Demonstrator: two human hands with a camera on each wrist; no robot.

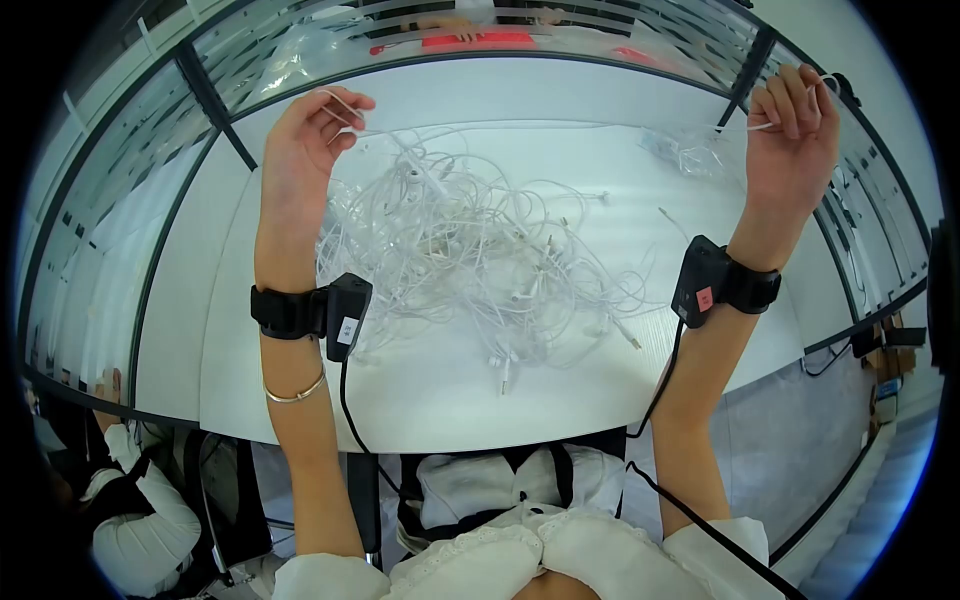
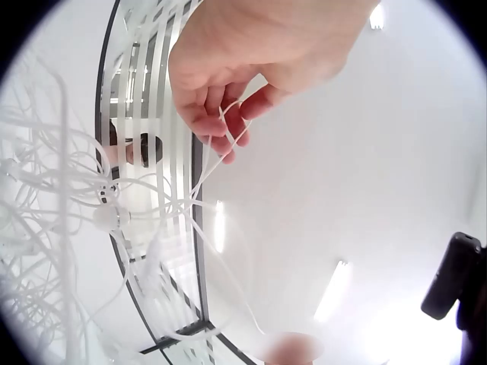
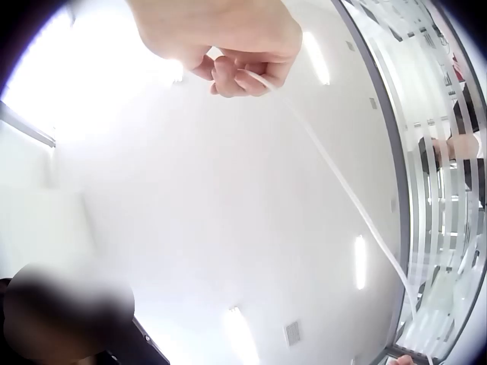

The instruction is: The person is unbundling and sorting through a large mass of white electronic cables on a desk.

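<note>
A tangled heap of white earphone cables (image 1: 450, 240) lies on the white table. Above its left side, my left hand (image 1: 305, 150) pinches thin white cable between thumb and fingers; in the left wrist view the cable loops at the fingertips of this hand (image 2: 236, 68). Raised at the far right, my right hand (image 1: 795, 140) has its fingers curled round a white cable, which the right wrist view shows running down from the hand (image 3: 236, 46). One cable (image 1: 560, 124) stretches between the two hands across the back of the table.
A clear plastic bag (image 1: 690, 152) lies at the table's back right, and more clear plastic is at the heap's left edge. Glass partitions with dark frames (image 1: 205, 95) surround the table (image 1: 420, 410). Beyond them are another person's hands and red items (image 1: 480, 40). Another person (image 1: 150, 500) sits at lower left.
</note>
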